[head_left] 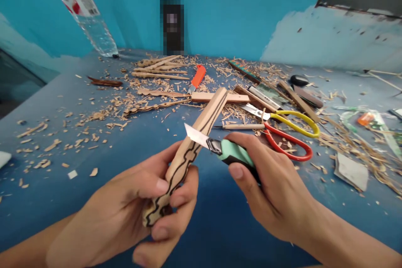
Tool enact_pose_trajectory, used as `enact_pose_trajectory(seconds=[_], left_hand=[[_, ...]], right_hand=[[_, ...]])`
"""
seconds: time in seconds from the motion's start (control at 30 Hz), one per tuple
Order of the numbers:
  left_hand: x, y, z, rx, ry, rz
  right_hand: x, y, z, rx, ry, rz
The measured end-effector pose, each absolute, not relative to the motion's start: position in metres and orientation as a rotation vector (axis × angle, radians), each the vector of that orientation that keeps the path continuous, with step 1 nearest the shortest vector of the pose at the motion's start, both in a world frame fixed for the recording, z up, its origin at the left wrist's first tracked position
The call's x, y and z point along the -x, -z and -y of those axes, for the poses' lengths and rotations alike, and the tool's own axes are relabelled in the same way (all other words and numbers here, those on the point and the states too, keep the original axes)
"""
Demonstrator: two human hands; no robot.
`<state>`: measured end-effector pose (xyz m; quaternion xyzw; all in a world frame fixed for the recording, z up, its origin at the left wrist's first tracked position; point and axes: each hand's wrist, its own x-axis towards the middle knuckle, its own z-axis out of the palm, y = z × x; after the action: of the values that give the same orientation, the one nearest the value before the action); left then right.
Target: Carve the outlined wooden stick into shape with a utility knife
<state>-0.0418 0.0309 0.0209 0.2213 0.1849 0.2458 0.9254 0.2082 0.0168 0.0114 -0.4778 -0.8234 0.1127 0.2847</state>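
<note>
My left hand (135, 205) is closed round the lower end of a pale wooden piece (201, 130) with a black wavy outline drawn along it. The piece points up and away from me. In my right hand (266, 184) is a utility knife with a teal and black handle (234, 153), gripped firmly. Its blade (196, 136) lies against the wood's edge about halfway up the piece. Both hands hover above a blue table (220, 217).
Wood shavings (103, 113) litter the table. Behind lie carved wooden sticks (157, 69), an orange-handled cutter (197, 77), a flat wood strip (220, 97), red and yellow scissors (289, 132), a thin awl (241, 126) and a sandpaper scrap (351, 171). A plastic bottle (88, 12) leans at the back left.
</note>
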Motion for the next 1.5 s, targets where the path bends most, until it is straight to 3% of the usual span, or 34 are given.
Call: enact_pose_trajectory(seconds=[0.3,0.53,0.93,1.5], left_hand=[[0.046,-0.01,-0.02,-0.755,-0.599,-0.673],[0.035,-0.02,-0.005,-0.787,-0.582,-1.066],[0.039,0.011,-0.002,-1.214,-0.705,-1.063],[0.009,-0.005,-0.019,-1.099,-0.726,-1.176]], right_hand=[[-0.198,-0.014,0.001,1.125,0.053,2.403],[-0.195,-0.012,0.001,1.114,0.065,2.417],[-0.191,-0.007,0.001,1.224,0.212,2.391],[-0.18,0.008,-0.004,1.499,0.525,2.433]])
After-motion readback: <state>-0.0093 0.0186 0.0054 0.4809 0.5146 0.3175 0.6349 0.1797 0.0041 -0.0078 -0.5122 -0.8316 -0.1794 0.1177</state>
